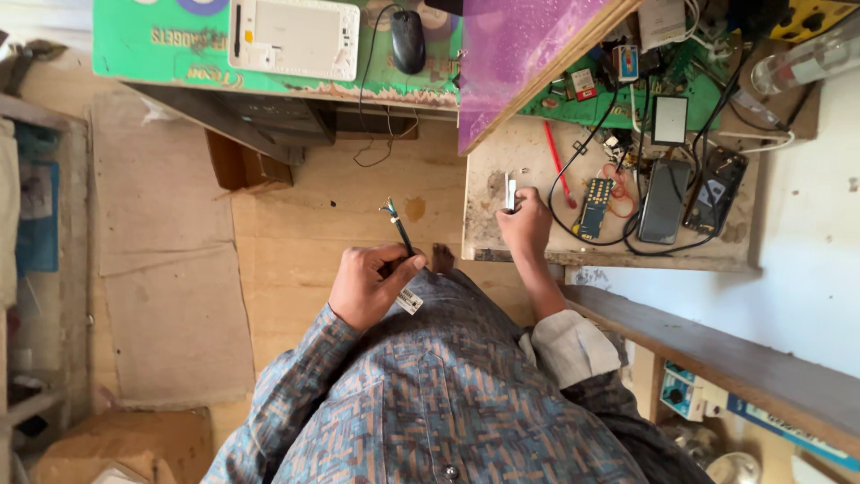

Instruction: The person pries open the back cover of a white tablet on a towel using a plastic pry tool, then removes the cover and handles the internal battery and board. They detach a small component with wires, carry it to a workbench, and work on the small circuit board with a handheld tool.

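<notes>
My left hand (372, 285) is closed around a thin black cable (400, 231) above my lap. The cable's stripped end, with bare coloured wires, points up and away, and a small white tag (409, 300) hangs by my fingers. My right hand (525, 226) reaches onto the near edge of a worn wooden workbench (502, 161). Its fingers pinch a small silvery metal tool (511, 191) that stands on the bench top. My patterned blue-brown shirt fills the bottom of the view.
On the bench lie a red pen-like tool (557, 161), a small keypad circuit board (595, 206), two dark phones (664, 201), tangled black wires and green boards (618, 99). A purple-topped board (520, 54) leans over it. Farther off, a green table (161, 45) carries a white device (294, 36) and a black mouse (408, 40).
</notes>
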Demonstrator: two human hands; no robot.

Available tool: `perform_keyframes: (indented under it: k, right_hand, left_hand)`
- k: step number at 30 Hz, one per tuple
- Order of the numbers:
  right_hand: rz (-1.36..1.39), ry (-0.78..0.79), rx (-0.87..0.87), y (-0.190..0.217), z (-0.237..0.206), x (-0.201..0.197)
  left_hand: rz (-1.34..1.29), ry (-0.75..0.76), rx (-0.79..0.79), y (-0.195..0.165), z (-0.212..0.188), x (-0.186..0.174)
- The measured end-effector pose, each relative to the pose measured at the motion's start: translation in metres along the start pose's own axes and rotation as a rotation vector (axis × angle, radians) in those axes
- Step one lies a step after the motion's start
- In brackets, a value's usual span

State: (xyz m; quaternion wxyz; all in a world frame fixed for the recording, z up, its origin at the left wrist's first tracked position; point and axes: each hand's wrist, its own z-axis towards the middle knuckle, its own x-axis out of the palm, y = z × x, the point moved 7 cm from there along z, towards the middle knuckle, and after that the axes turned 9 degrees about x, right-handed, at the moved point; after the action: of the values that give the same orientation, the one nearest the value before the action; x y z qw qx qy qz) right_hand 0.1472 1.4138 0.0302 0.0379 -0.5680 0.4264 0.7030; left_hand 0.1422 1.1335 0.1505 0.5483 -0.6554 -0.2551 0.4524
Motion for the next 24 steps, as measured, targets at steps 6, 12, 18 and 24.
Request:
perform_keyframes:
  k: [6, 12, 18, 24]
  right_hand:
    - [-0.123, -0.015, -0.174, 0.015, 0.004, -0.001]
    - [-0.056, 0.065, -0.208, 0.002, 0.025, -0.002]
    - [-0.099, 0.024, -0.276, -0.024, 0.057, -0.016]
    - [-0.095, -0.099, -0.396, -0.013, 0.039, -0.022]
  left_hand:
    - [0.023, -0.031, 0.003, -0.001, 0.001, 0.026]
    - [0.046, -0.047, -0.004, -0.003, 0.001, 0.044]
    - [0.020, -0.095, -0.031, -0.005, 0.000, 0.054]
    - [0.028, -0.123, -0.023, -0.009, 0.001, 0.056]
